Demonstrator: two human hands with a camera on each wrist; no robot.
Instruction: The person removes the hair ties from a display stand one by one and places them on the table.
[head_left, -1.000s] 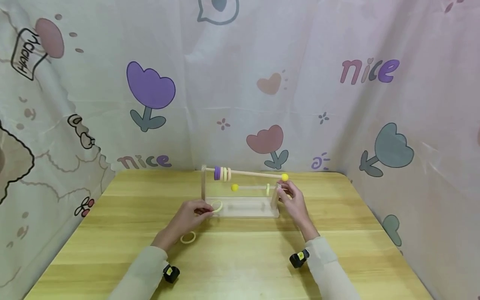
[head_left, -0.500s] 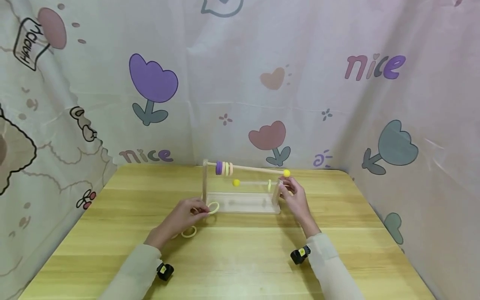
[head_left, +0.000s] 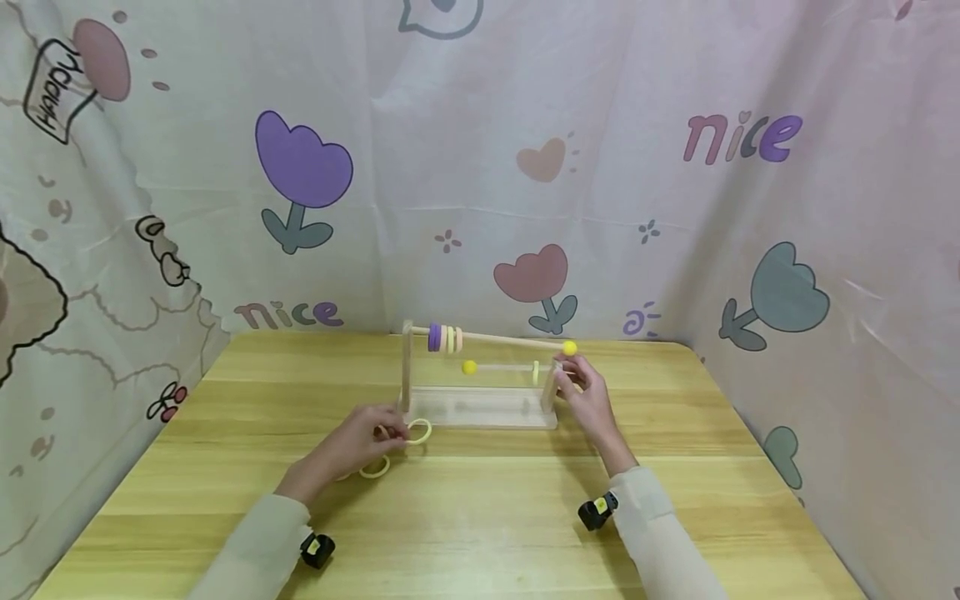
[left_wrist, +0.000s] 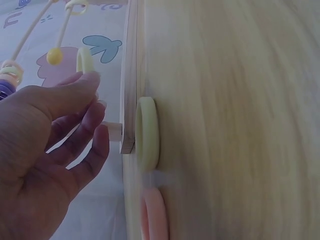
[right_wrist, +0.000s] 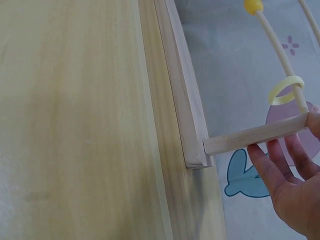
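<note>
My left hand (head_left: 348, 442) pinches a pale yellow ring (left_wrist: 85, 60) between thumb and fingers, just in front of the rack's left end. The wooden rack has a flat base (head_left: 480, 408), a tall left post (head_left: 407, 367) and a shorter right post (right_wrist: 255, 136). My right hand (head_left: 592, 404) holds that short post, thumb and fingers on opposite sides. Purple, pink and yellow rings (head_left: 446, 338) sit on the upper rod (head_left: 510, 341). A single yellow ring (right_wrist: 286, 90) hangs on the lower rod (right_wrist: 277, 45). Yellow balls cap both rods.
Below my left hand, another yellow ring (left_wrist: 148, 134) and a pink ring (left_wrist: 156, 215) lie on the wooden table (head_left: 510, 517). A patterned cloth (head_left: 420, 167) hangs behind the table and at both sides.
My left hand has drawn back left and slightly down, carrying the yellow ring away from the rack's base. My right hand stays at the short post.
</note>
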